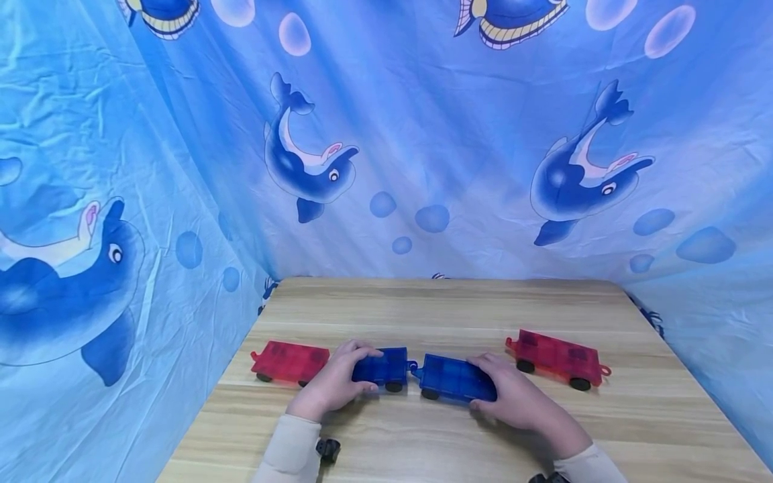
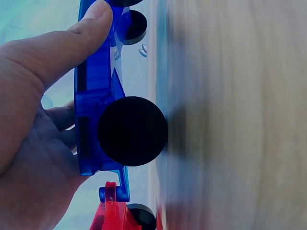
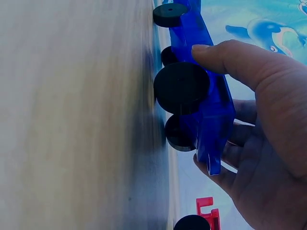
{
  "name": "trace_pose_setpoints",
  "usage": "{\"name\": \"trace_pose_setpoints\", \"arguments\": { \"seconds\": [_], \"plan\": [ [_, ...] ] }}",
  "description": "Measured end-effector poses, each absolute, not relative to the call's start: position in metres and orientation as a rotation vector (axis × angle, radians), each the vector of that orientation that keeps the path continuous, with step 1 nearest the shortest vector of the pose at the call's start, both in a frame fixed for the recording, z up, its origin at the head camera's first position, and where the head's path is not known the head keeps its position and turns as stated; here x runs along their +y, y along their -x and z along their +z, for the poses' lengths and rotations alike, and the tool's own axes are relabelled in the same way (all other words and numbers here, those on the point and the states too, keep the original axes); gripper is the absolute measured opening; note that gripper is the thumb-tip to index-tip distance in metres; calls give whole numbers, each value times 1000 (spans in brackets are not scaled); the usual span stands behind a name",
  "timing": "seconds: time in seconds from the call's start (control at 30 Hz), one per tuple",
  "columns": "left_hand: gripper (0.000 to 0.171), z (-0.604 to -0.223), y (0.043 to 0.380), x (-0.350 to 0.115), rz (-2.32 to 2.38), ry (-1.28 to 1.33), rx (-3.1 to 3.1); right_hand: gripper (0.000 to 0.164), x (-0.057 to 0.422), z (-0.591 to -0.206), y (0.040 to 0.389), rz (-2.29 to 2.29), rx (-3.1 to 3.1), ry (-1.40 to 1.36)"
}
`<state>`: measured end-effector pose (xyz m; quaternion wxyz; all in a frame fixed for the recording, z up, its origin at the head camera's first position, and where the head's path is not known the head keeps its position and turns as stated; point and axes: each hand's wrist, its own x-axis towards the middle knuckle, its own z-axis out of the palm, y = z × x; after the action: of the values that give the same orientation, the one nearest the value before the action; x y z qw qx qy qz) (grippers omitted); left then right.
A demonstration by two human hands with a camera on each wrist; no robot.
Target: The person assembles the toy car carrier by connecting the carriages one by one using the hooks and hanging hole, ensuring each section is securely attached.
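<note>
Before a dolphin curtain (image 1: 423,134), between two red wagons (image 1: 290,361) (image 1: 558,359), hands (image 1: 333,381) (image 1: 512,394) each around a blue wagon (image 1: 391,365) (image 1: 453,377)

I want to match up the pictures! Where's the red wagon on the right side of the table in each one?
Head: the right red wagon is low, right of centre.
Left wrist: not in it; the red at the bottom is the left red wagon.
Right wrist: just part of the right red wagon, bottom edge, right of centre.
Shared landmark: the wooden table.
</note>
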<state>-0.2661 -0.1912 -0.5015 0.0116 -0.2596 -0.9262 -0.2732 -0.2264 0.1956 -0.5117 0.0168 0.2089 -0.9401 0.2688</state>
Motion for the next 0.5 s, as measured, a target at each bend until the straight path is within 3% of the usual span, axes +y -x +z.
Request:
{"name": "trace_pose_setpoints", "arguments": {
  "seconds": [0.5],
  "plan": [
    [60,-500,265,-192,-859,850,-2864,80,195,-514,229,881,-2963,-670]
  ]
}}
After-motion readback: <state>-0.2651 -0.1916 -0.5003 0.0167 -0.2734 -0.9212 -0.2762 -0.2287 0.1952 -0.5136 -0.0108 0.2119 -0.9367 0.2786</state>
